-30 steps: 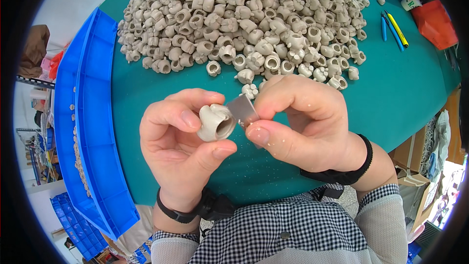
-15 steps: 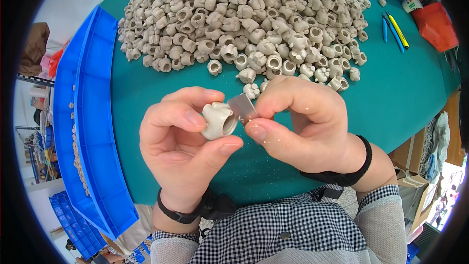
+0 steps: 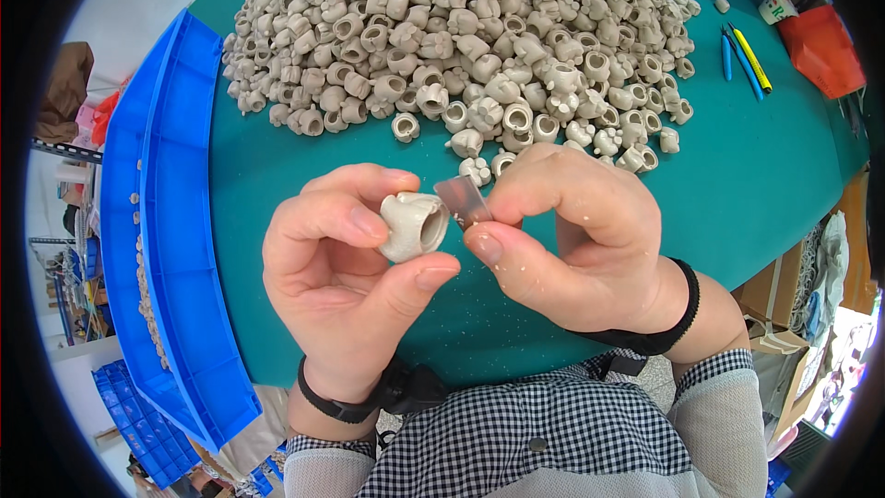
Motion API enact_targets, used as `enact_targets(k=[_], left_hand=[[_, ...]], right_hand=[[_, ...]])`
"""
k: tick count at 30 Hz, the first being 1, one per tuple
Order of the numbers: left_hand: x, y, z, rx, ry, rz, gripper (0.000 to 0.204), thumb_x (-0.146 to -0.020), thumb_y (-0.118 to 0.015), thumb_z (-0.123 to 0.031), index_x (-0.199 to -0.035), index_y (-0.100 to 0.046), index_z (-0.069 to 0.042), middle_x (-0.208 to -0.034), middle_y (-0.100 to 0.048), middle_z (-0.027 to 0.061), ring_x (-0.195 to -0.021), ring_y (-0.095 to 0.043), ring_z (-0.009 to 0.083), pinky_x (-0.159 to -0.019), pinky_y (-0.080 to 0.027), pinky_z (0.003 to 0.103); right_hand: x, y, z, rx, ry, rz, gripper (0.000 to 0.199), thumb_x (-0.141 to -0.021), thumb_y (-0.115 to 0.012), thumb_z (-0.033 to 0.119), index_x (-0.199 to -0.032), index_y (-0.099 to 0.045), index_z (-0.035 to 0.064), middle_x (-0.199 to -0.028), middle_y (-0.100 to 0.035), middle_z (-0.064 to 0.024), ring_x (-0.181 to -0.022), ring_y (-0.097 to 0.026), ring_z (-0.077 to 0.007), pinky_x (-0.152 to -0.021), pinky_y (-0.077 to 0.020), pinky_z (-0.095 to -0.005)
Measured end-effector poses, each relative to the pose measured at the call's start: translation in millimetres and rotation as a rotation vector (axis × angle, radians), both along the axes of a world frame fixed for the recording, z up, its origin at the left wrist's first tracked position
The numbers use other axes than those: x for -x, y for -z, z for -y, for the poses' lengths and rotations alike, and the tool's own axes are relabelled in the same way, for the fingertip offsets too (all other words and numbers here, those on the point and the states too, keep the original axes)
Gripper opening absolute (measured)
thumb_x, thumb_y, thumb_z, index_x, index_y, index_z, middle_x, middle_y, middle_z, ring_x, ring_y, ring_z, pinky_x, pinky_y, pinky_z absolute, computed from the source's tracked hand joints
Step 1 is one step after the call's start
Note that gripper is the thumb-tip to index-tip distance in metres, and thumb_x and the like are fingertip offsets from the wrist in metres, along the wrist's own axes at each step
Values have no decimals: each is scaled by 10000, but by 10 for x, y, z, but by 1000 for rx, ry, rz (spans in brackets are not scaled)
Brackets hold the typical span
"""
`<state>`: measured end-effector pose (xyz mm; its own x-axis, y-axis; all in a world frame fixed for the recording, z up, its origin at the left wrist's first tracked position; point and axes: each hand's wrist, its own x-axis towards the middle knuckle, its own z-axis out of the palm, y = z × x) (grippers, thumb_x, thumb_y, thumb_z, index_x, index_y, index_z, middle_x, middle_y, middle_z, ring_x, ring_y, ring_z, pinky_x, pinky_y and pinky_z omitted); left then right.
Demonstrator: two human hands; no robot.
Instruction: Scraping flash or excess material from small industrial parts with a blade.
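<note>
At frame centre, above the green tabletop (image 3: 756, 194), the left hand (image 3: 355, 263) pinches a small, light, brittle-looking clay ring piece (image 3: 412, 226) by its outer wall, while the right hand (image 3: 562, 226) clamps a thin stiff metal blade (image 3: 461, 200) against its rim.

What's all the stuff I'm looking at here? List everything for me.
small hollow clay pieces: a large heap, too many to count, beige-grey, far half of the table
table: one, green top
long tray: one, blue, along the table's left edge
pens: three or so, blue and yellow, far right
bag: one, red-orange, far right corner
cardboard boxes: brown, below the table at right
clay piece: one, beige, pinched in the left hand
thin metal blade: one, grey, its edge at the clay piece's rim
left hand: black wristband
right hand: black wristband, pinching the blade
</note>
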<state>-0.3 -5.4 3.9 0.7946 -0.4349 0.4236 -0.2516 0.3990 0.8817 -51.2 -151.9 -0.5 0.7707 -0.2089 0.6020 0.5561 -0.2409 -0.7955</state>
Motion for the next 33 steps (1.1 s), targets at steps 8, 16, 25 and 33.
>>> enact_targets(k=[8, 16, 25, 33], left_hand=[[1, -1, 3, -27, -7, 46, 377, -582, -691, 44, -854, -448, -53, -956, -493, 155, -883, -509, 173, -711, -458, 262], [2, -18, 10, -4, 4, -31, 375, -590, -693, 28, -853, -436, -48, -944, -511, 157, -849, -520, 167, -712, -455, 266], [13, -55, 6, 47, 91, -227, 371, -610, -699, -18, -858, -425, -56, -938, -525, 147, -827, -527, 143, -716, -446, 252], [-4, -34, -1, 59, 93, -153, 379, -607, -703, -22, -861, -425, -61, -942, -523, 148, -824, -528, 143, -711, -447, 251]], right_hand=[[17, -19, -25, 51, 42, -14, 97, -613, -594, -6, -659, -524, 43, -567, -502, -45, -481, -489, -152, -412, -372, -236], [-1, -37, 25, 67, -52, -26, 79, -647, -586, 2, -675, -520, 38, -583, -499, -45, -501, -478, -151, -440, -373, -237], [64, -48, 72, -431, -378, -277, 84, -731, -572, 31, -781, -507, 12, -723, -536, -57, -620, -492, -96, -540, -391, -211], [51, -49, 75, -165, -273, -161, 74, -687, -582, -22, -733, -530, 5, -710, -542, -55, -611, -489, -102, -547, -374, -215]])
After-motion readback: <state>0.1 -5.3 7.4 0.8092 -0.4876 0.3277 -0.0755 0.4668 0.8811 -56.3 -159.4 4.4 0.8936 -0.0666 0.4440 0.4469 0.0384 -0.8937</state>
